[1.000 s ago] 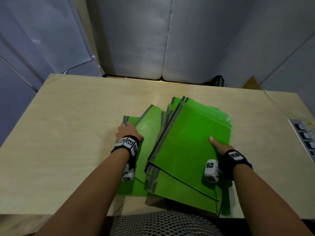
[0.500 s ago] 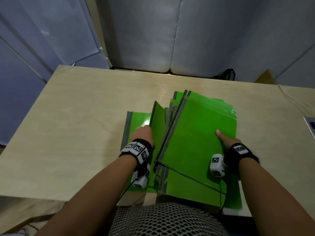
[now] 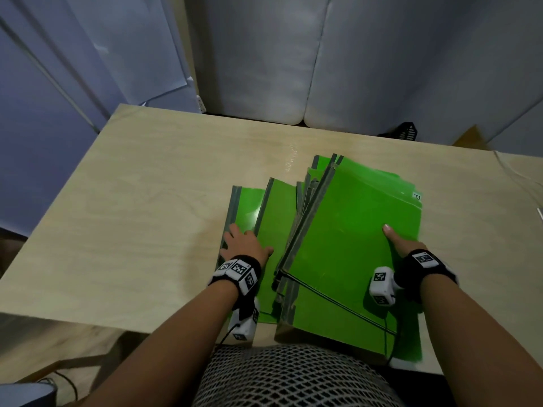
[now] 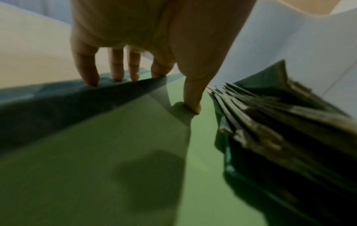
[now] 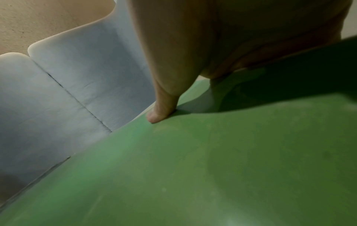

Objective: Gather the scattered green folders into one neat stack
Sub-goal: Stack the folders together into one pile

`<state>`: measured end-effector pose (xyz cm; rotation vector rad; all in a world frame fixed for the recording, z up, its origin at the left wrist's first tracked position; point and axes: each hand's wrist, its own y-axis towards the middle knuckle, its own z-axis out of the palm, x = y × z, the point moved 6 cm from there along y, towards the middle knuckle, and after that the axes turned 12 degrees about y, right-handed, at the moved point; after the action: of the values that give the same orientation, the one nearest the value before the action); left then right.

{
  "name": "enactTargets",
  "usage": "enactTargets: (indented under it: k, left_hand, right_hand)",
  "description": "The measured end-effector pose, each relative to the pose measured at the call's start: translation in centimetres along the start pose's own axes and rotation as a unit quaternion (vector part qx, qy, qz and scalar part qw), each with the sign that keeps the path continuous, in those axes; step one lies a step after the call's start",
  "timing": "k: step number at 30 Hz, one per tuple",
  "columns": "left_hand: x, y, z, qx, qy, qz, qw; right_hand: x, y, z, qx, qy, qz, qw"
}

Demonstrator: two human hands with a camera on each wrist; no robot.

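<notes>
Fingers (image 4: 115, 64) of left hand (image 3: 245, 245) spread on loose folders (image 3: 276, 227); right hand (image 3: 404, 243) grips stack (image 3: 349, 245), thumb on top.

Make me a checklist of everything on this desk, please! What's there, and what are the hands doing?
Surface: pale wooden table.
Job's things: main green folder pile, fanned and tilted; two folders lie beside it, not yet stacked.
Clutter: nothing seen.
Grippers: left hand, fingers spread, on the left folders; right hand, thumb on top of the pile, other fingers hidden.
Cables: thin black wrist-camera cords.
Surroundings: grey padded panels; black basket behind the table.
</notes>
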<state>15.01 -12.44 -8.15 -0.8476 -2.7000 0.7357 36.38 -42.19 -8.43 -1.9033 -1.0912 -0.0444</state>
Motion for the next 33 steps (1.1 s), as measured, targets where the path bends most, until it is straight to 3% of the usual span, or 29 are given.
enactTargets:
  k: [4,13,21,25,29,33]
  left_hand:
    - [0.2,0.1,-0.3,-0.022,-0.039,0.027,0.999]
    - [1.2,2.3,-3.0,0.073,-0.121,0.028,0.99]
    - [0.8,1.7,-4.3,0.039,-0.075,0.048,0.995]
    - [-0.1,1.5,-4.2,0.117,-0.079,0.098,0.985]
    - [0.0,1.3,-3.6,0.168,-0.203,0.089,0.96]
    - [0.8,1.6,-8.1,0.12,-0.15,0.111,0.975]
  right_hand:
    - [0.0,-0.4,0.1,-0.001,-0.003,-0.003,1.0]
    - [0.0,-0.4,0.0,-0.003,0.007,-0.005,1.0]
    - [0.2,-0.4,0.1,0.001,-0.008,-0.014,1.0]
    - [0.2,-0.3,0.0,-0.004,0.004,-0.012,1.0]
    - [0.1,0.2,-0.2,-0.002,0.013,-0.004,1.0]
    - [0.2,0.7,-0.1,0.005,0.032,0.0,0.999]
